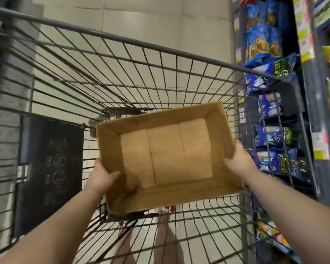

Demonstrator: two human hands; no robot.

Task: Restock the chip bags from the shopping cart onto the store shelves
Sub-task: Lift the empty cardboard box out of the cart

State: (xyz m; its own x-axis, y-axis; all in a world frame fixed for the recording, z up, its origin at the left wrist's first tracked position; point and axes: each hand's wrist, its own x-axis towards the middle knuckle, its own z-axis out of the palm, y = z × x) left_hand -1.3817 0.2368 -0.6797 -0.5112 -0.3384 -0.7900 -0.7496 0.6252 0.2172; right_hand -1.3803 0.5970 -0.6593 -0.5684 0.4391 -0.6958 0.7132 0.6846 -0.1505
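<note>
An open-topped cardboard box (166,155) sits inside the basket of a dark wire shopping cart (133,60), held at its two short sides by bare hands. The left hand (101,175) takes the near-left corner of the box, its thumb hooked over the rim and lying on the inner wall while the rest of the hand wraps the outside; this grip is closed on the cardboard. The right hand (238,159) clasps the right wall, palm against the outside and thumb folded over the top edge, so that grip too is closed on the box. The box is tilted, its near edge lower in view and its far-right corner raised toward the cart's right wall, and its floor of three cardboard panels shows bare. On the left inner wall of the cart hangs a black panel (50,159) printed with pale round symbols. Through the wire floor, pale floor tiles (141,20) and the person's feet in red-strapped sandals (168,210) are visible. The chip bags (263,40) stand on the store shelves (309,115) just beside the cart's right side: blue packets in stacked rows, some seen through the cart wires, with yellow and green packets farther right. Price tags (305,35) in yellow and white line the shelf edges.
</note>
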